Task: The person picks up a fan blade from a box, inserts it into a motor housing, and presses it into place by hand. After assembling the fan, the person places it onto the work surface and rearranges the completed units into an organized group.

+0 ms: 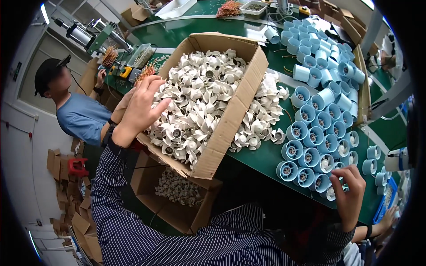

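My left hand [141, 105] is over the left rim of a cardboard box [230, 119], its fingers and thumb apart and nothing held. Small white fan impellers [195, 93] fill that box, which sits tilted on the green bench. Over the bench's near edge, at the right, my right hand [350, 191] has its fingers curled, thumb and fingertips close together beside the nearest light blue round housings [306, 177]. Whatever those fingertips pinch, if anything, is too small to make out. Several housings in the nearer rows hold a white impeller; others show a bare motor inside.
More impellers [257, 115] lie loose right of the box. Empty-looking blue housings [326, 57] are heaped farther back. Below the bench stands another carton [177, 213] with small pale parts. A co-worker in a blue shirt [82, 115] sits left; another person's hand [388, 219] shows right, by a blue tray [385, 201].
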Demonstrator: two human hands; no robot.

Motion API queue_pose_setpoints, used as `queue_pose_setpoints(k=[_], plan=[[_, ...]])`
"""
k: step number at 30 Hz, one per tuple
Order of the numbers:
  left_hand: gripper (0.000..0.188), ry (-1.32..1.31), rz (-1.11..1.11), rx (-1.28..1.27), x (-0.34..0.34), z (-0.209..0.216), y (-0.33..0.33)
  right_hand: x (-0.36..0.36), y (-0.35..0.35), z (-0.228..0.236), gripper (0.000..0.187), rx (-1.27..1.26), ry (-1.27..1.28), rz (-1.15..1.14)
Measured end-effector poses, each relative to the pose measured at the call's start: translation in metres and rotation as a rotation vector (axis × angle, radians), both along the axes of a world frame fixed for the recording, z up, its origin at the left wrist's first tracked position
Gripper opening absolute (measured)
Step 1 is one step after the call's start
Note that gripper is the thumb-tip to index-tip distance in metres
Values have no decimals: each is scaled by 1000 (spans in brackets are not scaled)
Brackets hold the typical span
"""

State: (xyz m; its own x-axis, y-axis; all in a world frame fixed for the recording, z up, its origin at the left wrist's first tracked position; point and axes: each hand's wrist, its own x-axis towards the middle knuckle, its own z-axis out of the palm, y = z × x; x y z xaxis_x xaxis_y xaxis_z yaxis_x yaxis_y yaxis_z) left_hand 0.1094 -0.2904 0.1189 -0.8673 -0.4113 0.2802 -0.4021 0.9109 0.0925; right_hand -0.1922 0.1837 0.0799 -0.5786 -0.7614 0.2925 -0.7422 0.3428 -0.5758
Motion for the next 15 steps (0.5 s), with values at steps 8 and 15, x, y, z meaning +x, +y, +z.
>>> queue_pose_setpoints(k=[8, 15], plan=[[78, -34, 65, 123, 43, -49, -5, 18, 15, -15, 12, -12, -115, 35], [70, 74, 107, 18, 39, -44, -7, 25, 8, -22, 12, 30, -134, 44]])
